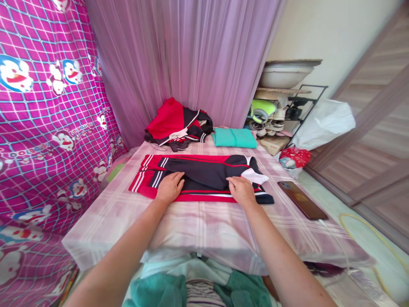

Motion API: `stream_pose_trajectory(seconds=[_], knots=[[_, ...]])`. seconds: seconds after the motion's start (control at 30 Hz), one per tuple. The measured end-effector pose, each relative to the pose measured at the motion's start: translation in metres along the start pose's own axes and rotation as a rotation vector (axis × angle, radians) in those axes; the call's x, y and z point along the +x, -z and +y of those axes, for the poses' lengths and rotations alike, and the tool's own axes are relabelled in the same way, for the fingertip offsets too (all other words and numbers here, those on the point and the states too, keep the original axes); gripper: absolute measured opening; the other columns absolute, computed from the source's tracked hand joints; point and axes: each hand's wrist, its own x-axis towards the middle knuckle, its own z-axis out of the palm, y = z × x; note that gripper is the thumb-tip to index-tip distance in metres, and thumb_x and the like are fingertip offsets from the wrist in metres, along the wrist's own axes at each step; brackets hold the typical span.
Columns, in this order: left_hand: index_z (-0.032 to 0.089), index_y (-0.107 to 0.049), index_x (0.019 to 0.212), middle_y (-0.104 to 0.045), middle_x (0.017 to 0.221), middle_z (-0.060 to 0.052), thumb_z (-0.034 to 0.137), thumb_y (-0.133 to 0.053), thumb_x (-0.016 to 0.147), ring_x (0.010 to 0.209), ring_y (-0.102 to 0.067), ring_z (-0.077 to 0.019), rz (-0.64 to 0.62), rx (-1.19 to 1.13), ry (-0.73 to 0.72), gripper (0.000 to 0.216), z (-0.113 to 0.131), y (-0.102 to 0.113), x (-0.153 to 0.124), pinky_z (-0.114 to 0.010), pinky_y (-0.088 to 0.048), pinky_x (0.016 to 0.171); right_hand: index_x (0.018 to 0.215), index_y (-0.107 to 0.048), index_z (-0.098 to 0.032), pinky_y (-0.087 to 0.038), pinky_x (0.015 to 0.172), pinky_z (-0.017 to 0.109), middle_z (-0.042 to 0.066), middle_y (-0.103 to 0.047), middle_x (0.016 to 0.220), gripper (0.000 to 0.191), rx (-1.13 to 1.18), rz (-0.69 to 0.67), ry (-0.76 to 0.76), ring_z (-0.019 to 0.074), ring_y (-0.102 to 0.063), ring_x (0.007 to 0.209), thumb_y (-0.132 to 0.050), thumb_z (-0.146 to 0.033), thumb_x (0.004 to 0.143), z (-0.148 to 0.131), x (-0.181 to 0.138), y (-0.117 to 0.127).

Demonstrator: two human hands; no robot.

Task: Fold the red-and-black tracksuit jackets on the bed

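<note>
We rest left hand (170,186) and right hand (242,190) flat and open on the garment (204,174), gripping nothing. It lies folded lengthwise; the pile (177,123) behind is crumpled.

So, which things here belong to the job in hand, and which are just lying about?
In hand: red-and-navy garment laid flat, left hand and right hand on it.
Lying about: crumpled clothes pile, folded teal cloth, phone, white bag.
</note>
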Motion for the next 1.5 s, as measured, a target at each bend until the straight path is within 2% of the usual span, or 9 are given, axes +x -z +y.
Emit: stream_pose_trajectory(seconds=[0.13, 0.4, 0.57, 0.73, 0.93, 1.07, 1.2, 1.3, 1.5], knots=[[0.022, -0.058, 0.135, -0.056, 0.144, -0.011, 0.036, -0.047, 0.096, 0.136, -0.047, -0.0293, -0.016, 0.058, -0.042, 0.043, -0.002, 0.001, 0.008, -0.051, -0.033, 0.116, 0.115, -0.072, -0.022, -0.046, 0.101, 0.037, 0.006, -0.073, 0.118, 0.036, 0.015, -0.056, 0.028, 0.0225, -0.066, 0.108, -0.045, -0.019, 0.092, -0.002, 0.021, 0.004], [0.030, -0.055, 0.139, -0.049, 0.150, -0.009, 0.047, -0.046, 0.096, 0.141, -0.041, -0.0321, -0.125, 0.153, -0.003, 0.047, -0.020, 0.008, 0.038, -0.056, -0.030, 0.115, 0.137, -0.058, -0.020, -0.036, 0.113, 0.036, 0.009, -0.055, 0.145, 0.044, 0.039, -0.219, 0.122, 0.0199, -0.052, 0.132, -0.042, -0.034, 0.098, -0.014, 0.059, -0.011], [0.026, -0.050, 0.143, -0.048, 0.151, -0.014, 0.057, -0.039, 0.095, 0.141, -0.040, -0.0354, -0.296, 0.209, 0.127, 0.058, -0.033, -0.001, 0.043, -0.062, -0.032, 0.110, 0.150, -0.041, -0.020, -0.022, 0.117, 0.055, 0.013, -0.034, 0.158, 0.059, -0.065, -0.415, -0.114, 0.0261, -0.031, 0.146, -0.028, -0.050, 0.100, 0.020, 0.060, -0.025], [0.023, -0.054, 0.140, -0.053, 0.146, -0.015, 0.057, -0.040, 0.095, 0.136, -0.045, -0.0345, -0.248, 0.255, 0.100, 0.058, -0.033, -0.004, 0.041, -0.056, -0.035, 0.110, 0.147, -0.044, -0.015, -0.020, 0.114, 0.063, 0.018, -0.037, 0.156, 0.058, -0.181, -0.355, -0.312, 0.0316, -0.036, 0.142, -0.030, -0.046, 0.100, 0.057, 0.056, -0.021], [0.024, -0.071, 0.112, -0.071, 0.121, -0.010, 0.050, -0.031, 0.099, 0.114, -0.063, -0.0289, -0.240, 0.250, 0.057, 0.050, -0.030, 0.009, 0.066, -0.050, -0.039, 0.105, 0.149, -0.042, -0.020, -0.019, 0.116, 0.061, 0.015, -0.035, 0.158, 0.055, -0.114, -0.213, -0.218, 0.0295, -0.033, 0.144, -0.030, -0.044, 0.100, 0.019, 0.080, -0.015], [0.023, -0.060, 0.133, -0.050, 0.149, -0.012, 0.049, -0.038, 0.097, 0.137, -0.045, -0.0327, -0.218, 0.271, 0.068, 0.049, -0.039, 0.007, 0.085, -0.053, -0.031, 0.113, 0.151, -0.039, -0.025, -0.017, 0.117, 0.059, 0.012, -0.030, 0.161, 0.055, -0.044, -0.253, -0.074, 0.0277, -0.027, 0.148, -0.031, -0.047, 0.101, -0.010, 0.087, -0.027], [0.024, -0.043, 0.148, -0.031, 0.161, -0.011, 0.054, -0.036, 0.097, 0.146, -0.029, -0.0355, -0.423, 0.233, 0.213, 0.060, -0.056, -0.003, 0.091, -0.061, -0.025, 0.115, 0.149, -0.043, -0.025, -0.020, 0.117, 0.056, 0.011, -0.034, 0.159, 0.054, -0.029, -0.369, -0.058, 0.0264, -0.029, 0.147, -0.030, -0.047, 0.101, -0.017, 0.080, -0.041], [0.026, -0.041, 0.149, -0.026, 0.163, -0.010, 0.056, -0.033, 0.097, 0.148, -0.026, -0.0345, -0.459, 0.191, 0.219, 0.061, -0.067, -0.005, 0.090, -0.061, -0.024, 0.116, 0.148, -0.045, -0.025, -0.023, 0.117, 0.053, 0.011, -0.037, 0.158, 0.052, -0.034, -0.352, -0.068, 0.0252, -0.032, 0.146, -0.031, -0.045, 0.102, -0.015, 0.075, -0.044], [0.023, -0.057, 0.136, -0.057, 0.143, -0.008, 0.047, -0.036, 0.095, 0.132, -0.051, -0.0246, -0.309, 0.033, 0.174, 0.051, -0.099, 0.023, 0.072, -0.042, -0.037, 0.112, 0.136, -0.059, -0.021, -0.032, 0.114, 0.048, 0.011, -0.053, 0.146, 0.045, -0.003, -0.199, -0.036, 0.0250, -0.046, 0.136, -0.037, -0.036, 0.100, -0.008, 0.069, -0.049]])
